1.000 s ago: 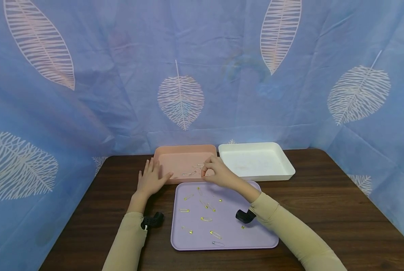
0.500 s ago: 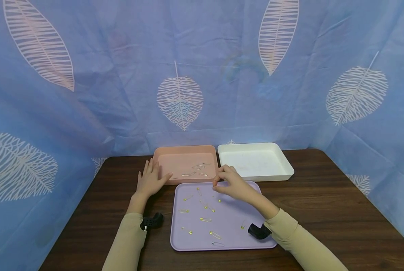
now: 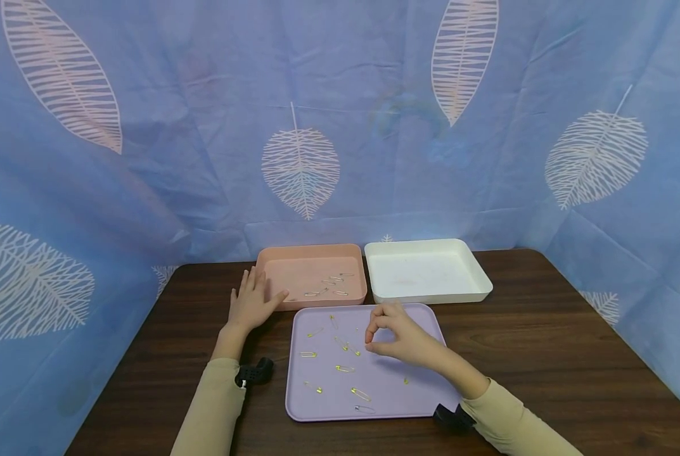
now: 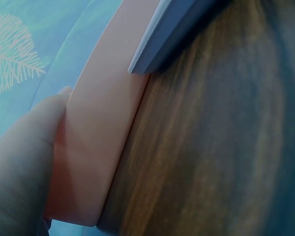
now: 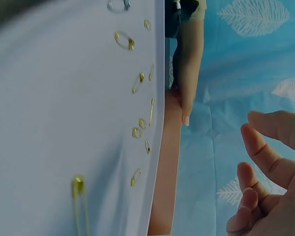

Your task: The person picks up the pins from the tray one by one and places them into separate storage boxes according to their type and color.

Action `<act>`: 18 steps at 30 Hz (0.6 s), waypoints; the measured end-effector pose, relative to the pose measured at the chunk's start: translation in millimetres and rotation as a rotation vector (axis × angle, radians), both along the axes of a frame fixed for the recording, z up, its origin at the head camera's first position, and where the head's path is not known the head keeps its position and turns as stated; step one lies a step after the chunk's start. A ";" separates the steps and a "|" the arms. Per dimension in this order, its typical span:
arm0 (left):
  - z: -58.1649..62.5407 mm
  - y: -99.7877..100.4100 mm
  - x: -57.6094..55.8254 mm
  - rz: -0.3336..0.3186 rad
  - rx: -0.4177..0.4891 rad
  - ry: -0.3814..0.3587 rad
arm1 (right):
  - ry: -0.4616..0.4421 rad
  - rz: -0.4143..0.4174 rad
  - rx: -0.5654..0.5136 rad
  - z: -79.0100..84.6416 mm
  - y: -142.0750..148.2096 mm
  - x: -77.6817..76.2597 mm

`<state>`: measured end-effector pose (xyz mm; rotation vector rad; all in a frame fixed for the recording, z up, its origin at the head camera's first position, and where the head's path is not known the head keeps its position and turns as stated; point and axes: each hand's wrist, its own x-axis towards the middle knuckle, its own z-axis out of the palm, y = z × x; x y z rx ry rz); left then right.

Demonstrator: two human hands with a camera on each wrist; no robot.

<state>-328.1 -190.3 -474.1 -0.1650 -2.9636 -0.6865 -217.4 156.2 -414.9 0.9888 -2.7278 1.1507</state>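
While gold-coloured safety pins [image 3: 344, 368] are scattered across a lavender tray [image 3: 425, 400], a person's right hand [image 3: 398, 339] is held above the tray's far half, with its fingers bent and its thumb and index fingertips close together; whether the two tips meet cannot be told. Several gold-coloured pins are seen just to the left of those fingertips, and a single one [image 3: 405, 380] is set below the hand, toward the tray's near right corner. Near the front edge, well apart from both hands, a silver-coloured safety pin [image 3: 365, 409] is laid among the gold.

At left, the left hand [image 3: 250, 305] is rested on the left end of a pink tray [image 3: 285, 269], its fingers straight and spread and its thumb placed at the near rim, as is also shown from the left wrist. Inside that tray, silver-coloured pins [image 3: 312, 294] are gathered toward the right half, between the two hands but nearer the far side. To the right of the pink tray, a white tray [image 3: 425, 269] is placed, with the lavender one set in front of both.

All three are supported by a dark wood-grain table [image 3: 545, 367], behind which a blue, leaf-printed cloth [image 3: 220, 126] is hung. Cream sleeves [image 3: 211, 405] are worn on both arms.
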 end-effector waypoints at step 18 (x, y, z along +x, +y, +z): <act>1.1 -0.3 2.8 -0.004 0.014 -0.003 | -0.033 0.139 0.190 -22.4 -6.4 38.5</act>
